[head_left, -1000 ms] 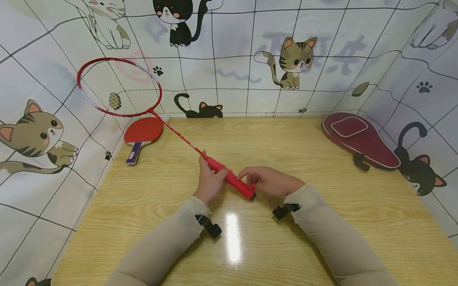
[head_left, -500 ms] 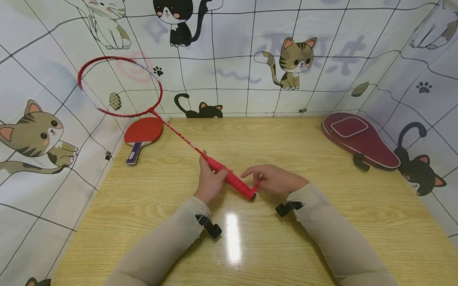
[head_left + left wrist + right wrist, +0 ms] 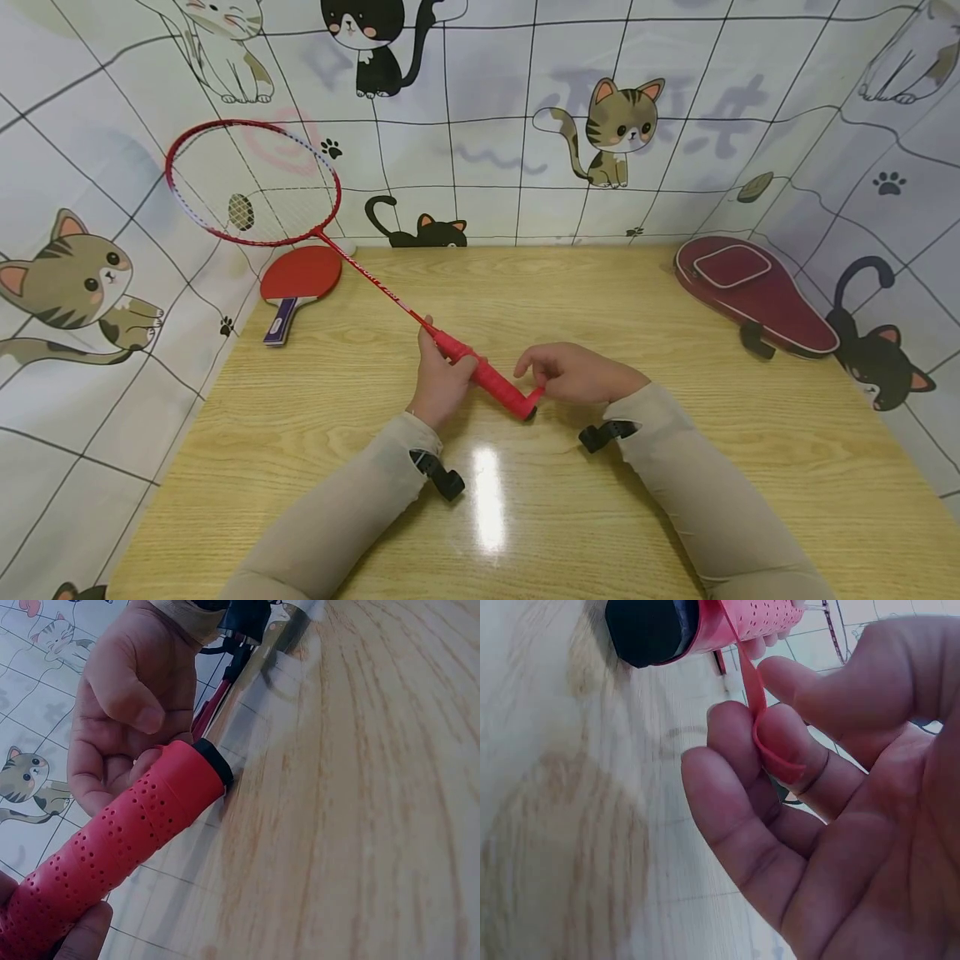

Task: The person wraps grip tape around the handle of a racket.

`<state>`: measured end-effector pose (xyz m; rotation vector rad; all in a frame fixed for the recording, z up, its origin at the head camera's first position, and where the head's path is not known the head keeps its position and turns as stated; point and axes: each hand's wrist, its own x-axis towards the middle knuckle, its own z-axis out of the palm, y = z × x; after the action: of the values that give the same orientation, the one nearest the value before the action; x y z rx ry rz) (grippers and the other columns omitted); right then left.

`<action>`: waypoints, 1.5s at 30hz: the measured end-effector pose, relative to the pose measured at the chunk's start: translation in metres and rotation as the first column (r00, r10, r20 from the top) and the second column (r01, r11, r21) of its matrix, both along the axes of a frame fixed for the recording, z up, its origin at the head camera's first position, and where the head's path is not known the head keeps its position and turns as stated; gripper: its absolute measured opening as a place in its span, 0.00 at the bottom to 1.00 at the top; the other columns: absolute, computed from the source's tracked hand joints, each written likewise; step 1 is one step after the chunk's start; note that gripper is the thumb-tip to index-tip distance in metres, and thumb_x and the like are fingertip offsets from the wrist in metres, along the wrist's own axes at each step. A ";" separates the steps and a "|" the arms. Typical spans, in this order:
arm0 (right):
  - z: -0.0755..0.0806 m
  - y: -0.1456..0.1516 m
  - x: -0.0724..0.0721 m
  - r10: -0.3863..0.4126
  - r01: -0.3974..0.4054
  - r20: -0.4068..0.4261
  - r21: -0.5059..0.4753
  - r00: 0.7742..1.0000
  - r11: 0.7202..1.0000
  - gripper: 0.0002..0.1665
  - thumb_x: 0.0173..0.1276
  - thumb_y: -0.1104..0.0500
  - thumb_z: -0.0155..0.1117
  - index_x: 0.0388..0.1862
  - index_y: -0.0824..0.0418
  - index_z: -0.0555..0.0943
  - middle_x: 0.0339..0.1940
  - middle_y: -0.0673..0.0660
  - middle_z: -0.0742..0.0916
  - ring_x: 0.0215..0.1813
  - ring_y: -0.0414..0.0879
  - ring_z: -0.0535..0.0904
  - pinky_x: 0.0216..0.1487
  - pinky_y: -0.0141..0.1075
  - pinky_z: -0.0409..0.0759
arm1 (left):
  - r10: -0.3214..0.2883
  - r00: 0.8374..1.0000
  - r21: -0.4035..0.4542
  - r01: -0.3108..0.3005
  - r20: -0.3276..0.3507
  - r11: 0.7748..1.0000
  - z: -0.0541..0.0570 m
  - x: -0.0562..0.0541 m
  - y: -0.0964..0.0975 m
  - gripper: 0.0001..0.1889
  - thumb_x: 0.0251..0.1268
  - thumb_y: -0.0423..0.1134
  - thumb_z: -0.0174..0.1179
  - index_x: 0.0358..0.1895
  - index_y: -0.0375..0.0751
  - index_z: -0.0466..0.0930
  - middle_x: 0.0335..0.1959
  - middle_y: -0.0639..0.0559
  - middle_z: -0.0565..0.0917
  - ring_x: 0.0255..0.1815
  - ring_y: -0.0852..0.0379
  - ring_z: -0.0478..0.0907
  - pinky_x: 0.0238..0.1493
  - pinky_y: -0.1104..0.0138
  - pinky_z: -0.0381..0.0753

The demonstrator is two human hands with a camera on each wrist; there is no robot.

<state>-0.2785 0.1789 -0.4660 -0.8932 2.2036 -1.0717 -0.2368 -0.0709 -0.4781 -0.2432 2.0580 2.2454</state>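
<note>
A red badminton racket (image 3: 495, 385) slants over the table, its head up at the left and its handle toward the middle. My left hand (image 3: 441, 385) grips the upper handle, thumb lying along it. Perforated red grip tape (image 3: 112, 840) wraps the handle down to a black butt cap (image 3: 215, 760). From the butt end a loose strip of this tape (image 3: 751, 684) runs out to my right hand (image 3: 583, 373). In the right wrist view the strip passes between two fingers and curls over a fingertip, while the thumb stands apart from it.
A red table tennis bat (image 3: 303, 273) lies at the back left of the wooden table (image 3: 600, 517), below the racket head. At the back right is a dark red bat case (image 3: 750, 292). Cat-printed cloth walls (image 3: 487, 150) border the table behind and on both sides.
My right hand has drawn slightly right, away from the handle, and the tape strip now stands out from the butt end. The left hand has stayed in place.
</note>
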 end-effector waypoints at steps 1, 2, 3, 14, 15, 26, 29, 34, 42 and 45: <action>-0.001 0.000 0.000 0.001 -0.001 0.005 -0.001 1.000 1.000 0.22 0.69 0.70 0.59 0.60 0.57 0.81 0.29 0.51 0.79 0.27 0.44 0.71 0.31 0.34 0.71 | 0.001 1.000 0.003 -0.001 0.001 1.000 0.000 0.000 0.000 0.54 0.69 0.26 0.57 0.86 0.55 0.29 0.70 0.31 0.68 0.53 0.42 0.87 0.51 0.57 0.89; -0.001 0.000 -0.001 0.002 -0.002 0.003 0.000 1.000 1.000 0.21 0.70 0.68 0.63 0.60 0.56 0.82 0.29 0.51 0.80 0.27 0.44 0.71 0.31 0.34 0.71 | 0.002 1.000 0.002 -0.002 0.001 1.000 0.000 0.000 0.000 0.54 0.69 0.26 0.57 0.86 0.55 0.29 0.69 0.31 0.68 0.53 0.42 0.87 0.51 0.57 0.89; -0.002 -0.001 -0.001 0.003 -0.003 -0.004 0.005 1.000 1.000 0.20 0.70 0.65 0.66 0.60 0.55 0.82 0.28 0.50 0.80 0.27 0.43 0.71 0.31 0.34 0.72 | 0.004 1.000 0.003 -0.004 0.002 1.000 0.000 0.000 0.000 0.54 0.68 0.26 0.57 0.86 0.55 0.29 0.69 0.32 0.68 0.53 0.43 0.87 0.51 0.57 0.89; -0.001 -0.008 0.002 0.008 -0.007 -0.063 0.026 0.998 1.000 0.17 0.71 0.67 0.68 0.51 0.49 0.83 0.35 0.48 0.83 0.40 0.45 0.78 0.45 0.39 0.80 | 0.008 1.000 0.039 -0.008 0.004 0.999 -0.001 0.000 0.001 0.54 0.68 0.24 0.56 0.86 0.55 0.29 0.66 0.31 0.69 0.52 0.42 0.87 0.51 0.56 0.89; -0.001 -0.008 0.003 0.010 -0.008 -0.056 0.026 0.998 1.000 0.17 0.71 0.67 0.68 0.52 0.49 0.82 0.37 0.48 0.85 0.42 0.45 0.80 0.47 0.40 0.81 | 0.010 1.000 0.041 -0.010 0.004 0.999 -0.001 0.000 0.001 0.54 0.67 0.24 0.56 0.86 0.55 0.29 0.66 0.31 0.70 0.52 0.42 0.87 0.50 0.56 0.89; 0.002 -0.007 0.004 0.044 -0.044 -0.017 -0.023 0.999 0.999 0.14 0.70 0.70 0.64 0.51 0.56 0.79 0.33 0.51 0.85 0.37 0.47 0.80 0.46 0.39 0.81 | 0.012 1.000 0.030 -0.012 -0.001 0.999 -0.001 0.000 0.001 0.54 0.68 0.25 0.56 0.86 0.56 0.30 0.66 0.32 0.69 0.52 0.42 0.88 0.51 0.57 0.89; 0.002 -0.008 0.005 0.039 -0.039 -0.007 -0.028 0.999 0.999 0.15 0.69 0.70 0.64 0.51 0.57 0.79 0.31 0.52 0.84 0.35 0.47 0.78 0.41 0.37 0.78 | 0.015 1.000 0.035 -0.015 0.000 0.999 -0.002 -0.001 0.001 0.54 0.68 0.24 0.57 0.86 0.56 0.30 0.65 0.33 0.70 0.52 0.42 0.88 0.50 0.57 0.89; 0.000 -0.009 0.005 0.044 -0.044 0.004 -0.038 0.999 0.998 0.15 0.69 0.71 0.64 0.51 0.58 0.78 0.30 0.52 0.84 0.33 0.46 0.77 0.39 0.36 0.77 | 0.010 1.000 0.060 -0.009 -0.014 0.998 -0.004 -0.001 0.001 0.54 0.67 0.23 0.56 0.86 0.54 0.30 0.63 0.33 0.69 0.55 0.37 0.87 0.51 0.57 0.89; 0.000 -0.012 0.006 0.057 -0.056 0.017 -0.030 0.998 0.998 0.25 0.72 0.69 0.65 0.63 0.51 0.77 0.33 0.52 0.85 0.33 0.47 0.79 0.38 0.37 0.79 | -0.015 0.999 0.096 0.019 -0.034 0.995 -0.003 0.000 0.001 0.52 0.69 0.22 0.53 0.85 0.57 0.32 0.61 0.35 0.69 0.59 0.35 0.85 0.54 0.57 0.88; -0.002 -0.013 0.006 0.036 -0.035 0.036 -0.017 0.999 0.999 0.30 0.72 0.68 0.66 0.69 0.48 0.74 0.43 0.52 0.86 0.42 0.46 0.85 0.49 0.41 0.83 | -0.023 0.999 0.089 0.027 -0.044 0.996 -0.001 0.000 0.002 0.52 0.69 0.22 0.53 0.85 0.59 0.32 0.61 0.36 0.69 0.59 0.36 0.86 0.53 0.60 0.88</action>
<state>-0.2724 0.1663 -0.4680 -0.9096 2.1443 -1.0823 -0.2363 -0.0693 -0.4794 -0.1635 1.9626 2.3407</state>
